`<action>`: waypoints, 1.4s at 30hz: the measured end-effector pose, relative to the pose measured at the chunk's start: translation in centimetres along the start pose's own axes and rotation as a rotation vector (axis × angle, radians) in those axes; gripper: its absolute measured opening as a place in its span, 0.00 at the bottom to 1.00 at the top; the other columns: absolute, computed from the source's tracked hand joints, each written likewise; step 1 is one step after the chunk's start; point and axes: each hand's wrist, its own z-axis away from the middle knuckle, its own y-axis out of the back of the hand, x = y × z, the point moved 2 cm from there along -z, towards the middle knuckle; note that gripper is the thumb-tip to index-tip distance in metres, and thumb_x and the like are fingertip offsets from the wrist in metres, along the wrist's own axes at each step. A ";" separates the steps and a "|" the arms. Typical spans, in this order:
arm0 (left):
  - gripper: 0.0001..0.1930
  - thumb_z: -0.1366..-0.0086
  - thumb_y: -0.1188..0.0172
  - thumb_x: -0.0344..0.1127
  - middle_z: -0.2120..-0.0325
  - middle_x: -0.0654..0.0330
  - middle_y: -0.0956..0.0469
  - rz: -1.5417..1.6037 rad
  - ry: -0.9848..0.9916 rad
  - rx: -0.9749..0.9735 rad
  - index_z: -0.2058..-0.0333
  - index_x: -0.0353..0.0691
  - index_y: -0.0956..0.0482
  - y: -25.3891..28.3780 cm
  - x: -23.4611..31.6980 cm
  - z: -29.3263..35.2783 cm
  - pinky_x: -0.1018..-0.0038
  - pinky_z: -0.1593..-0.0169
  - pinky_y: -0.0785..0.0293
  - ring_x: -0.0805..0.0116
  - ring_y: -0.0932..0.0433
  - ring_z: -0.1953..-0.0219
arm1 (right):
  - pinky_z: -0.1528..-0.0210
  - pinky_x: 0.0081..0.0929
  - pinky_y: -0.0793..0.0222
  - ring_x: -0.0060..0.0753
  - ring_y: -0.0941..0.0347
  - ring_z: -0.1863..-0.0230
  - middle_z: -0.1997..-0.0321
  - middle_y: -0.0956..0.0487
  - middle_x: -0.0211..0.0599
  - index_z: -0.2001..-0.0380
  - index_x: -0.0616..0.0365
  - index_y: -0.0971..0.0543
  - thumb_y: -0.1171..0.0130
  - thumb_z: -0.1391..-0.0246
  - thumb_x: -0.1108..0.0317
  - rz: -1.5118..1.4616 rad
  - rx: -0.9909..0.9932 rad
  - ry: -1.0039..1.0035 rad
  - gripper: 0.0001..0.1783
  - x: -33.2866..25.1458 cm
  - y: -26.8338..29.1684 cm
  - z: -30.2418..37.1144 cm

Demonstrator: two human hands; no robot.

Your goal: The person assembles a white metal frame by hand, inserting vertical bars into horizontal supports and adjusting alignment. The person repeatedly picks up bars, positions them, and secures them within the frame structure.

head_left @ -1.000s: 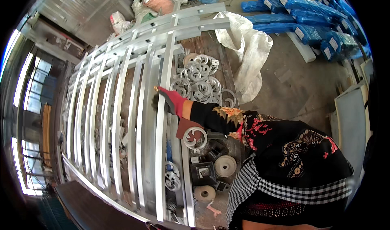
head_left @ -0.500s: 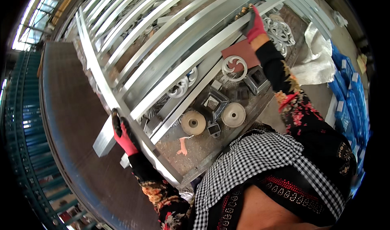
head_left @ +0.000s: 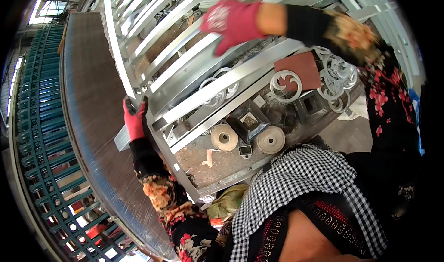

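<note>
A silvery metal frame (head_left: 194, 98) of parallel bars lies across the work table. My left hand (head_left: 135, 118), in a red glove with dark fingertips, is at its left side rail, the thumb on one side and fingers on the other. Above the middle bars my right hand (head_left: 233, 21), also gloved, reaches leftward with its thumb apart from the fingers. Its palm side is hidden, and nothing shows in its grasp. Ring-shaped scroll pieces (head_left: 215, 91) lie beneath the bars. Nearer me are a tan disc (head_left: 224, 138), a second disc (head_left: 271, 140) and a dark square holder (head_left: 249, 121).
A reddish-brown sheet (head_left: 298, 70) and a heap of scroll rings (head_left: 337, 74) lie at the table's right. A film-wrapped dark panel (head_left: 88, 77) stands along the left, beside green metal railings (head_left: 39, 123). Crumpled olive cloth (head_left: 227, 202) is below the table edge.
My right hand has left the frame's far right part and swung left over the bars. My left hand remains at the left rail. The whole view has shifted somewhat.
</note>
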 end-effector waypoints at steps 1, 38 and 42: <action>0.38 0.48 0.33 0.31 0.47 0.50 0.31 -0.047 0.025 0.006 0.40 0.34 0.42 -0.4 0.2 -0.6 0.73 0.45 0.35 0.66 0.30 0.47 | 0.51 0.38 0.32 0.48 0.28 0.55 0.59 0.24 0.46 0.56 0.63 0.27 0.40 0.58 0.39 -0.017 -0.014 0.057 0.37 -0.7 -1.1 -2.4; 0.32 0.48 0.33 0.48 0.54 0.51 0.24 -0.363 0.249 0.009 0.49 0.34 0.29 11.6 7.7 2.0 0.61 0.48 0.33 0.54 0.26 0.54 | 0.60 0.41 0.27 0.46 0.23 0.62 0.67 0.19 0.43 0.71 0.58 0.18 0.42 0.63 0.60 -0.169 0.060 0.355 0.16 -10.8 -5.6 -14.7; 0.32 0.53 0.29 0.27 0.59 0.51 0.25 -0.087 0.146 0.013 0.48 0.29 0.31 10.7 9.3 3.4 0.67 0.53 0.30 0.63 0.28 0.60 | 0.59 0.42 0.28 0.48 0.23 0.61 0.64 0.19 0.43 0.68 0.58 0.18 0.42 0.60 0.54 -0.157 -0.230 0.210 0.21 -11.4 -4.1 -12.5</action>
